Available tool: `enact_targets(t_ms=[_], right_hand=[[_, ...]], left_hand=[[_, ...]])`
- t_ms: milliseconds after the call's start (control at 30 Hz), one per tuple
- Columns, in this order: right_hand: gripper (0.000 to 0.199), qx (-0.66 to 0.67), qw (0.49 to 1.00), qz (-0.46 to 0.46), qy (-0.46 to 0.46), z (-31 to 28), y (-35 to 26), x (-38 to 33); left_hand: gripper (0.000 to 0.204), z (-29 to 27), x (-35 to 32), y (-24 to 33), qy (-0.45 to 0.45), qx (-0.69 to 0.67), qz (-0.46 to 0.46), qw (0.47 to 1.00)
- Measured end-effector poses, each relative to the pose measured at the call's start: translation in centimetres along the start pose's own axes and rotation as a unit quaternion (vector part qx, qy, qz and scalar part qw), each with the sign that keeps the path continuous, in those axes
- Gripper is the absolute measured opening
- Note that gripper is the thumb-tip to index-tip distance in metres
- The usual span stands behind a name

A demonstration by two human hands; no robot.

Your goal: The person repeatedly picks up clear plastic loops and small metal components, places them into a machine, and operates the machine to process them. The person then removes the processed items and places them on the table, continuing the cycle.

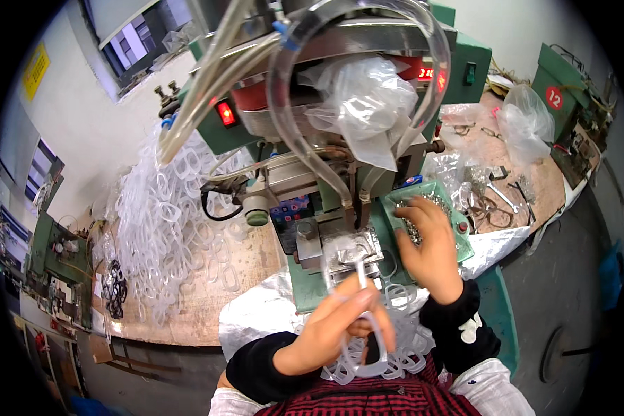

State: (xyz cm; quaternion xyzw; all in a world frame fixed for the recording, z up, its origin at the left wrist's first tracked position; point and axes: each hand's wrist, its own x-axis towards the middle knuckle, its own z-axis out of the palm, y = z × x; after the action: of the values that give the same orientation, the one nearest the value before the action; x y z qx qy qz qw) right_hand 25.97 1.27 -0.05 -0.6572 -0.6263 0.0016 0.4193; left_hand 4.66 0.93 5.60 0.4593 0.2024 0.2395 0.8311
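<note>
Pinched in my left hand (333, 329) is a clear plastic eyeglass frame front (365, 370), held just in front of the machine's small metal fixture (367, 251). One rim of it hangs below my fingers, and the other end reaches up toward the fixture. My right hand (433, 253) is over a green tray (462, 244) of small metal parts (438, 201), thumb and fingers apart. Its fingertips are close to the parts; whether they touch any I cannot make out. More clear frames (412, 360) lie in my lap, below my left hand.
The green machine (218, 132) stands directly ahead, with hoses and a plastic bag (371, 104) hanging on it. Clear frames are heaped (163, 222) on the left of the bench. At right lie a wrench (504, 197), dark frames (491, 211) and another plastic bag (525, 118).
</note>
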Motion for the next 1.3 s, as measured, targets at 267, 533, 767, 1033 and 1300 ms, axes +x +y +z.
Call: enact_targets(t_ms=[267, 533, 767, 1033, 1300], right_hand=[[0.018, -0.126, 0.989, 0.059, 0.044, 1.1, 7.9, -2.5], [0.030, -0.220, 0.973, -0.070, -0.002, 3.0, 6.8, -0.4], [0.020, -0.158, 0.985, -0.005, 0.075, 1.9, 8.0, -1.9], [0.010, -0.055, 0.991, 0.023, 0.124, 2.5, 6.9, -1.6], [0.015, 0.216, 0.932, 0.260, 0.130, -0.3, 8.1, -5.2]], left_hand=[[0.025, -0.8, 2.4, -2.5, 0.027, -0.077, -0.057, 0.995], [0.031, -2.7, 2.1, -2.6, -0.033, -0.096, -0.085, 0.991], [0.012, -7.3, -5.7, -2.3, 0.281, 0.412, 0.143, 0.855], [0.008, -20.5, -9.3, 2.9, 0.543, 0.688, 0.267, 0.400], [0.022, -28.2, -5.6, -1.8, 0.434, 0.815, 0.140, 0.358]])
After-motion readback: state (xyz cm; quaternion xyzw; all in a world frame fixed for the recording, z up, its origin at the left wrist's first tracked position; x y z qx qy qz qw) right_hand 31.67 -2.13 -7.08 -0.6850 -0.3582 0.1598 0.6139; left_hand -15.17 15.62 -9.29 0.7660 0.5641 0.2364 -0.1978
